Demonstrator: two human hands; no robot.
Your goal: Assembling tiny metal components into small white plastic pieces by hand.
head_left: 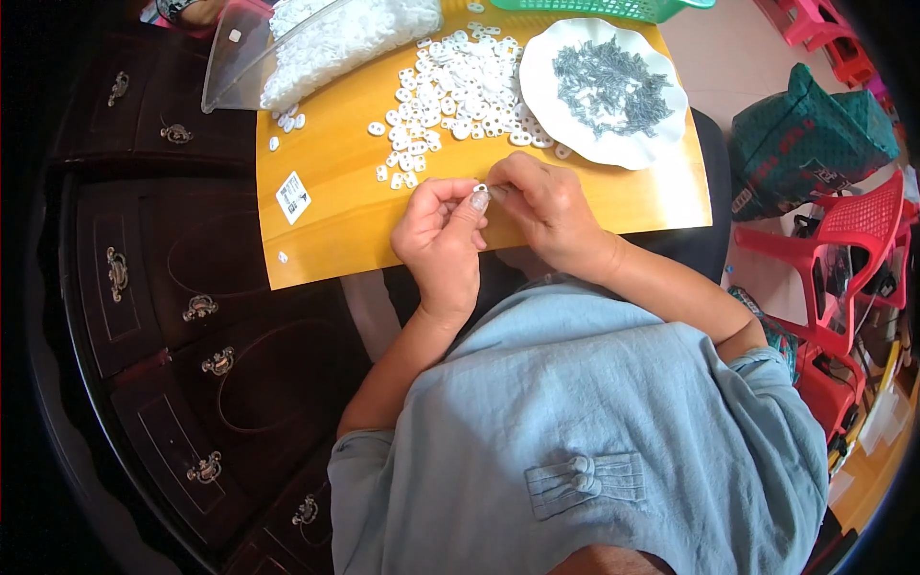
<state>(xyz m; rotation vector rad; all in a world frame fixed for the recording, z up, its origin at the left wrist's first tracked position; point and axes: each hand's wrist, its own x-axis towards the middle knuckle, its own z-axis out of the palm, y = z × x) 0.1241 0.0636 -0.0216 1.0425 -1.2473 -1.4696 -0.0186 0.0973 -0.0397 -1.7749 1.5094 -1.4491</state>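
Note:
Over the table's near edge, my two hands meet fingertip to fingertip. My left hand [439, 235] pinches a small white plastic piece [481, 188] between thumb and forefinger. Against that piece my right hand [548, 206] closes its thumb and fingers; whatever they hold is too small to make out. Just beyond lies a loose pile of flat white plastic pieces with holes [470, 81]. To its right, a white wavy-rimmed plate [539, 110] carries many small dark grey, screw-like parts [613, 81].
The yellow tabletop [355, 211] bears a white label [293, 198]. A clear bin [233, 67] with a bag of white pieces [345, 48] stands far left, a green basket [613, 8] at the back. Dark drawers [192, 307] flank the left; red chairs [834, 249] and a green bag [805, 144] are right.

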